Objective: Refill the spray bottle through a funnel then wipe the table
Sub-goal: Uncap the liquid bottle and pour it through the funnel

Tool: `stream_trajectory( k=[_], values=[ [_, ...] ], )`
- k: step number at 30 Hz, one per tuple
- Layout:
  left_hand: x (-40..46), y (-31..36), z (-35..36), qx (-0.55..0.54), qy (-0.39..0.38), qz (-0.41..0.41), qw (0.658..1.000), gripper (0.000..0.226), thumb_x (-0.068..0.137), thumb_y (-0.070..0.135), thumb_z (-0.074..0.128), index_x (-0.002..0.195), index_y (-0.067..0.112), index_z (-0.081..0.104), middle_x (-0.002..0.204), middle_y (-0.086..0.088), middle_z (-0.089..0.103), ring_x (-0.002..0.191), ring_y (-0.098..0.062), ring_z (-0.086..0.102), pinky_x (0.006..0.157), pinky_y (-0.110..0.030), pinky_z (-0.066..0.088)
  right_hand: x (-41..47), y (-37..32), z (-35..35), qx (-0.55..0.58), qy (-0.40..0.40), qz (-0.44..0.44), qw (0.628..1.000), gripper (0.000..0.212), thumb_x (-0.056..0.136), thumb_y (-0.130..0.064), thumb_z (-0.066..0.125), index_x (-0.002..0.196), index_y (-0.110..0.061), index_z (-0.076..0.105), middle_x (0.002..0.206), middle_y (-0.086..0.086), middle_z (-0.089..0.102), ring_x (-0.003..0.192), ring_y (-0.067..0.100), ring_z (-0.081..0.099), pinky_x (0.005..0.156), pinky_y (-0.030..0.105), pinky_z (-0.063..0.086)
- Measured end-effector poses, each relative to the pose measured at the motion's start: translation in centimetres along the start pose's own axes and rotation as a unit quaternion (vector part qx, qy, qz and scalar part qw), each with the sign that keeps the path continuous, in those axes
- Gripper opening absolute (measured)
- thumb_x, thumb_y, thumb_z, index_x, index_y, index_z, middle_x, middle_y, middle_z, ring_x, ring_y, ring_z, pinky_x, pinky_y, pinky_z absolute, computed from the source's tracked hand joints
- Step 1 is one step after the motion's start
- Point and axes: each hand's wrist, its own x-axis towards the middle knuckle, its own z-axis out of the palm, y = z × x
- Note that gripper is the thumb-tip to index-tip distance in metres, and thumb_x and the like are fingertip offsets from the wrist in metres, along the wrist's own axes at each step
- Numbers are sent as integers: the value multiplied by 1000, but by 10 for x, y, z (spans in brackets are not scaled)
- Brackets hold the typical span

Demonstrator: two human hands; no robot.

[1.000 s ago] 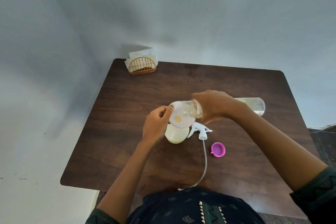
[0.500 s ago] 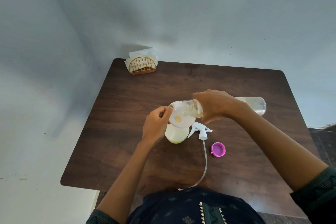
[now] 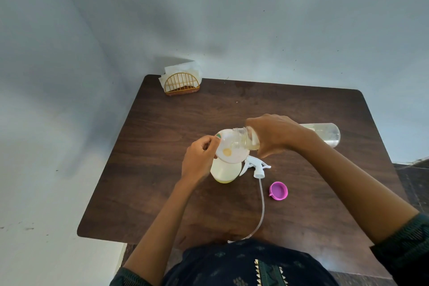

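Left hand (image 3: 199, 159): ctr frame, fingers curled, thumb & fingertips pinching at a rim on its right side. Left forearm: bare, runs from lower-left of ctr up to wrist. Right hand (image 3: 277, 136): just right of ctr, knuckles up, fingers wrapped in a grip, wrist tilted left/down. Right forearm: bare, comes diagonally from lower-right corner; dark sleeve at frame edge.

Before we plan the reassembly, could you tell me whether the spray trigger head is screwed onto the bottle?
No, the spray trigger head lies on the table beside the bottle.
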Motion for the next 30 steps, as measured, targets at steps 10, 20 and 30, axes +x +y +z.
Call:
stream_trajectory(
  k=[10, 20, 30],
  values=[
    [-1, 0, -1, 0, -2, 5, 1000, 47, 81, 61, 41, 74, 19, 63, 68, 2, 61, 56, 3, 54, 62, -35, 43, -1, 1, 0, -7, 4, 3, 1000, 45, 71, -23, 76, 107, -21, 49, 84, -6, 50, 74, 15, 48, 49, 19, 23],
    [0, -1, 1, 8, 2, 2, 1000, 42, 82, 59, 42, 74, 23, 64, 69, 5, 63, 59, 4, 56, 63, -36, 45, 1, 2, 2, -10, 5, 2, 1000, 45, 70, -25, 77, 106, -20, 50, 87, -5, 55, 75, 14, 50, 49, 19, 25],
    [-2, 1, 0, 10, 3, 1, 1000, 42, 80, 61, 42, 72, 26, 63, 66, 9, 61, 58, 4, 55, 63, -36, 45, 0, 1, 1, -19, 2, 7, 1000, 45, 70, -24, 76, 106, -20, 50, 84, -5, 53, 74, 14, 50, 49, 19, 26]
  ],
)
